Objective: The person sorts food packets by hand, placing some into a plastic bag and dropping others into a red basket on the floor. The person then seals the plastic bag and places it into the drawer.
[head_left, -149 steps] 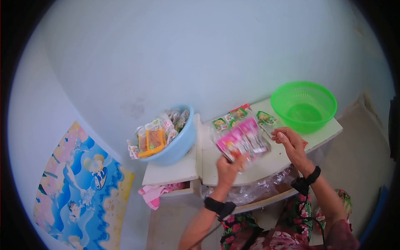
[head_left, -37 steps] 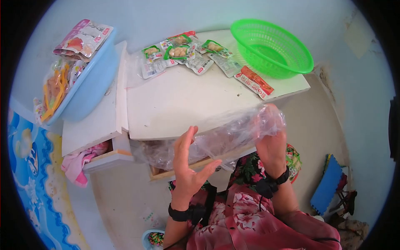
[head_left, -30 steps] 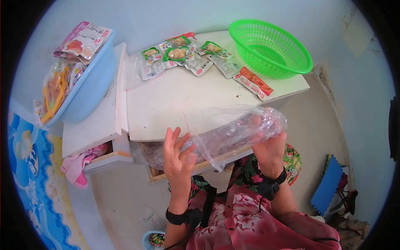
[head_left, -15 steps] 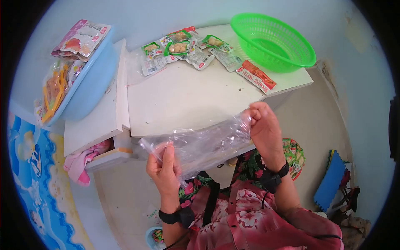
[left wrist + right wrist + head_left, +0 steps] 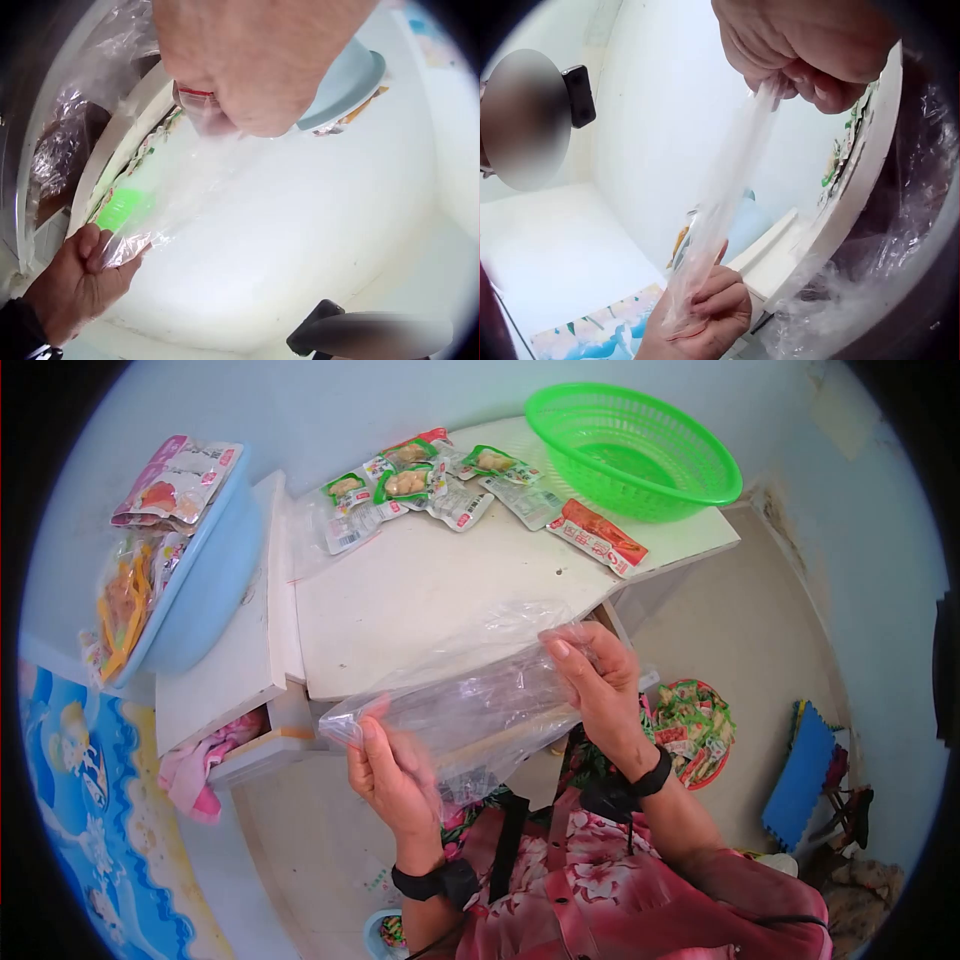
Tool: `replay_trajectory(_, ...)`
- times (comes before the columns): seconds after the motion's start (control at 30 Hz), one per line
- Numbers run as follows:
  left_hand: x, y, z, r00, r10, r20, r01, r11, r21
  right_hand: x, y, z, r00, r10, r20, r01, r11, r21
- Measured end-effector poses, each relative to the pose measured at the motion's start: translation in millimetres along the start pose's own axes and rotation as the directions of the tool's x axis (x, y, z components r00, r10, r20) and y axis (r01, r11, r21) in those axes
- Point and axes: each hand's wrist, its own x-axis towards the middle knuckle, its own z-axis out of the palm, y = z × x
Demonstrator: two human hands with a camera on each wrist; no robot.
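Note:
A clear plastic bag (image 5: 480,695) stretches between both hands, in front of the white table's edge. At its left end my left hand (image 5: 395,775) pinches the film, thumb uppermost. My right hand (image 5: 600,685) pinches the other end between thumb and fingers. In the left wrist view a red strip shows on the bag's edge (image 5: 196,93) beside the left hand. The right wrist view has the bag (image 5: 724,176) pulled into a narrow band from one hand to the other. Several snack packets (image 5: 410,482) lie at the back of the white table (image 5: 420,600).
A green basket (image 5: 690,500) stands at the table's back right, near a red packet (image 5: 598,538). At the left, a blue basin (image 5: 215,580) holds packaged food. Below are a drawer with pink cloth (image 5: 205,765) and a floor basket (image 5: 695,735) of packets.
The pink packet once in my left hand now lies on the blue basin. My hands have taken hold of a clear bag, and my left hand has closed on its left end.

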Motion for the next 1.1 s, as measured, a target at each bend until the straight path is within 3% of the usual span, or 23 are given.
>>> replay_trajectory(0.17, 1.7, -0.6, -20.1, 0.998, -0.012, 0.055, 0.01, 0.999, 0.037, 11.1, 15.6, -31.2, 0.995, -0.002, 0.098, 0.003, 1.0, -0.017)
replay_trajectory(0.23, -1.1, -1.4, -23.1, 0.995, -0.024, 0.095, 0.017, 0.997, 0.08, 9.3, -0.6, -16.5, 0.993, 0.032, 0.117, -0.039, 0.998, 0.054)
replay_trajectory(0.33, -1.7, -2.5, -22.1, 0.985, -0.001, 0.172, -0.026, 0.988, 0.154, 12.7, -7.1, -16.0, 0.979, 0.076, 0.187, -0.076, 0.997, -0.009)
replay_trajectory(0.4, -2.7, -3.3, -23.9, 0.974, 0.02, 0.224, -0.06, 0.983, 0.173, 15.0, -4.1, -18.4, 0.989, 0.089, 0.118, -0.091, 0.996, 0.01)
replay_trajectory(0.5, -1.5, -0.3, -25.7, 0.979, -0.019, 0.203, -0.029, 0.972, 0.232, 14.8, -8.5, -14.1, 0.999, -0.005, 0.053, 0.003, 0.999, 0.035)
replay_trajectory(0.6, -1.2, 4.7, -27.0, 0.974, -0.141, 0.176, 0.115, 0.982, 0.148, 16.4, -9.1, -15.9, 0.999, 0.034, -0.006, -0.034, 0.996, 0.081)
replay_trajectory(0.7, 1.3, -0.2, -37.9, 0.988, -0.101, 0.118, 0.095, 0.994, 0.054, 25.9, -8.8, -17.3, 1.0, -0.012, -0.022, 0.015, 0.994, 0.105)
replay_trajectory(0.8, -2.3, 20.6, -33.4, 0.958, -0.141, 0.251, 0.172, 0.979, -0.107, 38.3, -0.6, -10.4, 0.999, -0.01, 0.044, 0.006, 0.996, 0.094)
replay_trajectory(0.9, 9.4, 38.3, -24.8, 0.992, 0.125, 0.018, -0.125, 0.992, -0.005, 46.1, 19.9, 2.6, 0.953, -0.304, 0.015, 0.298, 0.922, -0.246)
replay_trajectory(0.93, 14.6, 51.0, -24.2, 0.955, 0.291, -0.06, -0.279, 0.947, 0.157, 42.8, 20.8, 1.7, 0.949, -0.313, 0.048, 0.312, 0.897, -0.312)
replay_trajectory(1.0, 24.3, 80.2, -20.1, 0.78, 0.602, -0.172, -0.497, 0.762, 0.415, 35.3, 23.2, 1.6, 0.956, -0.289, 0.054, 0.292, 0.913, -0.286)
replay_trajectory(1.07, 29.6, 104.0, -11.3, 0.502, 0.832, -0.237, -0.596, 0.531, 0.602, 31.4, 29.2, -1.1, 0.964, -0.261, 0.05, 0.265, 0.931, -0.25)
replay_trajectory(1.1, 30.3, 110.0, -4.0, 0.522, 0.845, -0.118, -0.608, 0.466, 0.642, 31.8, 27.6, 0.0, 0.956, -0.282, 0.078, 0.293, 0.922, -0.254)
